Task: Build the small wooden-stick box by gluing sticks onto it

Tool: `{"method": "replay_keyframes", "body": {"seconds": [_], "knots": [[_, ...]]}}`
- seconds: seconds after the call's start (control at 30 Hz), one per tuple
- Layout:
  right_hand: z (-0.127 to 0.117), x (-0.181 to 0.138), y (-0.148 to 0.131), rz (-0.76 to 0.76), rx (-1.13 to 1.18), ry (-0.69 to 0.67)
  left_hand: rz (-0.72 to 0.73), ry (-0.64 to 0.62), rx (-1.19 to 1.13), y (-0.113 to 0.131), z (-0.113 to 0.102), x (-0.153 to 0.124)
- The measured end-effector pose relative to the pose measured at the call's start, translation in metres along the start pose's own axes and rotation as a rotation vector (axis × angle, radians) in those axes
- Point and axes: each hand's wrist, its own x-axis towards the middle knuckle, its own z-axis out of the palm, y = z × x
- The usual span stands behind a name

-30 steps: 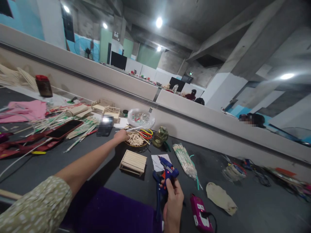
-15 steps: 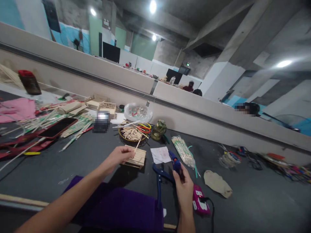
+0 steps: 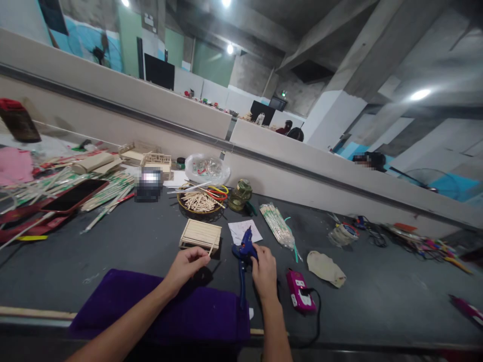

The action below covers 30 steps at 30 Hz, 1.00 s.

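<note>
Between the thumb and fingers of my left hand (image 3: pixel 187 266) is a short wooden stick (image 3: pixel 213 246), pointing up and away. It overlaps the front right corner of a small slatted wooden piece (image 3: pixel 201 234) on the table; whether they touch I cannot tell. My right hand (image 3: pixel 264 269) is closed around a blue glue gun (image 3: pixel 247 245), its nozzle pointing away over a sheet of paper (image 3: pixel 236 231). Beneath the gun lies a dark blue plier-like tool (image 3: pixel 242 284), partly covered. A purple cloth (image 3: pixel 181 311) lies under my left forearm.
Behind the slatted piece stand a basket of sticks (image 3: pixel 181 205) and a green glass jar (image 3: pixel 240 195). A packet of sticks (image 3: pixel 277 226), a magenta power strip (image 3: pixel 300 291) with a cord and a beige cloth (image 3: pixel 326 269) lie to the right. A phone (image 3: pixel 75 195) rests left.
My left hand has drawn back toward me from the slatted piece, still pinching the stick. The right hand has moved the glue gun leftward over the plier-like tool. The view has shifted.
</note>
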Motion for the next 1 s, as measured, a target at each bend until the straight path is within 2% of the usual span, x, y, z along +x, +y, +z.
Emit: {"method": "replay_keyframes", "body": {"seconds": [0.17,0.3,0.47,0.63,0.8,1.0], "knots": [[0.000,0.039,0.010,0.102,-0.009,-0.073,0.001,0.019,-0.006,-0.001,0.000,-0.001],[0.008,0.059,0.016,0.118,0.035,-0.111,0.005,0.017,-0.021,0.000,0.000,-0.002],[0.019,0.049,0.013,0.121,0.143,-0.106,0.001,0.015,-0.033,0.000,0.000,-0.002],[0.013,0.031,0.011,0.180,0.303,-0.031,0.005,-0.003,-0.007,-0.001,0.000,-0.001],[0.011,0.036,0.021,0.398,0.461,0.109,0.020,-0.016,0.025,-0.001,0.000,0.000],[0.027,0.052,0.025,0.648,0.565,0.145,0.025,-0.024,0.034,-0.002,-0.001,0.001]]}}
